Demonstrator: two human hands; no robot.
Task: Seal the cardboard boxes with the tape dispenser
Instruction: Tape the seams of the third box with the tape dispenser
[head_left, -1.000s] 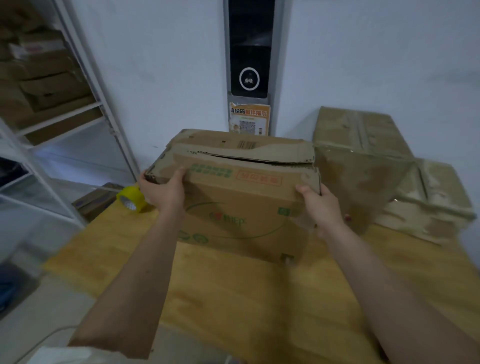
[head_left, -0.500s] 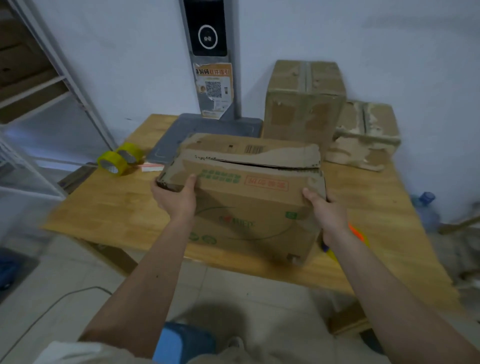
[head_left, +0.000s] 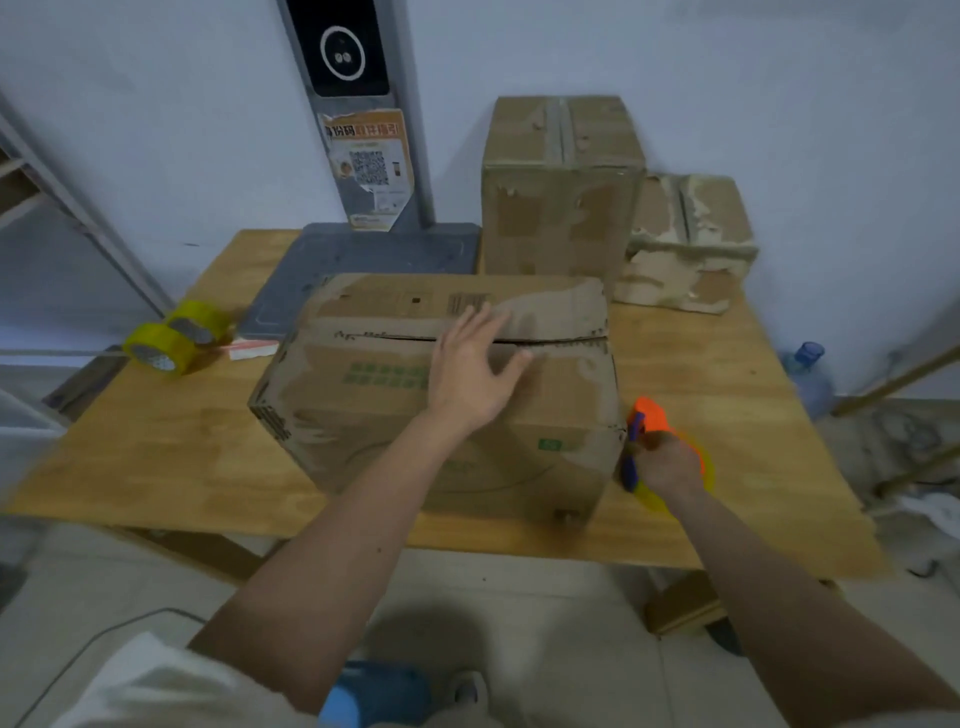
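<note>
On box (head_left: 395, 415), left hand (head_left: 475, 371) flat.

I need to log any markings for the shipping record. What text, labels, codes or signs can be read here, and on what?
Orange poster on the grey post: Chinese headline and QR code, too blurred to read.
Front cardboard box: green print and a barcode, unreadable.
Black panel: a white ring sign, no words.

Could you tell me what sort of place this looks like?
Probably a parcel packing or storeroom area: worn cardboard boxes on a wooden table, yellow tape rolls, and metal shelving alongside.
</note>
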